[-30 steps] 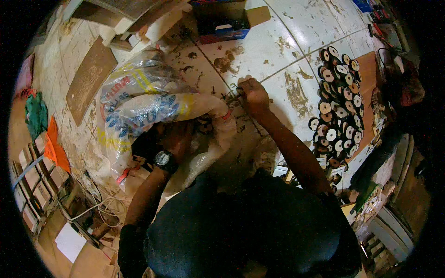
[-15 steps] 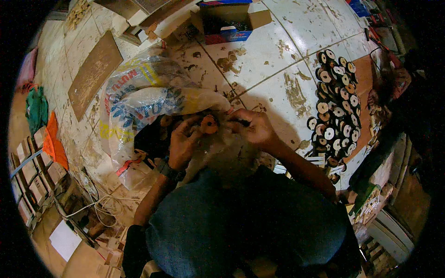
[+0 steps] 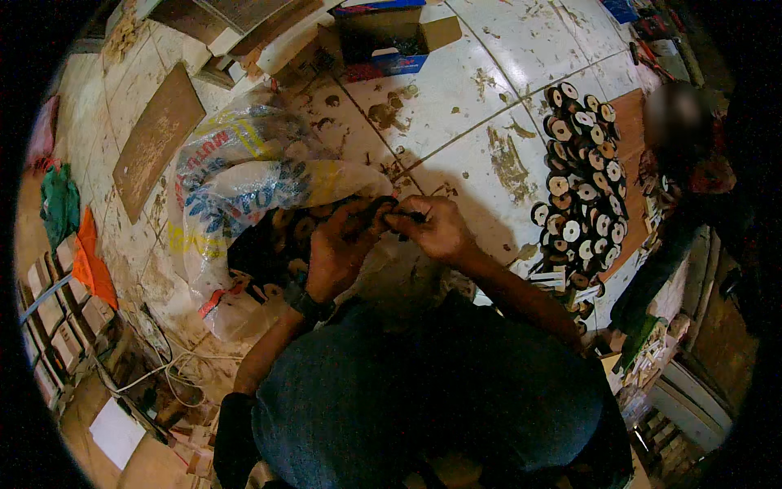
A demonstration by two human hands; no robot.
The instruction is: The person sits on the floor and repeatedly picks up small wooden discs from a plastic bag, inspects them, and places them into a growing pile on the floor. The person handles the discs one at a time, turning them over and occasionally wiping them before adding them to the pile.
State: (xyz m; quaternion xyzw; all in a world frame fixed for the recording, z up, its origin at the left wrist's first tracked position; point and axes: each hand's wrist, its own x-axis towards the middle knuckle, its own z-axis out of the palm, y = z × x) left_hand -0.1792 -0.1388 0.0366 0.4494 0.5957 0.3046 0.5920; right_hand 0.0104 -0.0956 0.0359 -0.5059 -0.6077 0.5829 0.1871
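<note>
My left hand (image 3: 336,254), with a dark watch strap at its wrist, is closed around a small round disc (image 3: 384,204) that is now mostly hidden by the fingers. My right hand (image 3: 442,231) meets it fingertip to fingertip, pinched closed at the disc's side; whatever lies between its fingers is too dark and small to make out. Left of both hands lies an open woven plastic sack (image 3: 244,189) with coloured print. Inside its mouth sit several loose discs (image 3: 303,228), each with a centre hole.
Many dark-edged discs with pale faces (image 3: 585,192) lie packed on the tiled floor to the right, beside a brown board (image 3: 631,163). An open blue box (image 3: 383,65) stands ahead. A wooden panel (image 3: 159,138) lies far left. Another person (image 3: 684,187) is at the right edge.
My hands have come together, the right moving left to the left hand's fingers. The disc, earlier facing up with its hole showing, is now turned and largely covered. The view has shifted slightly.
</note>
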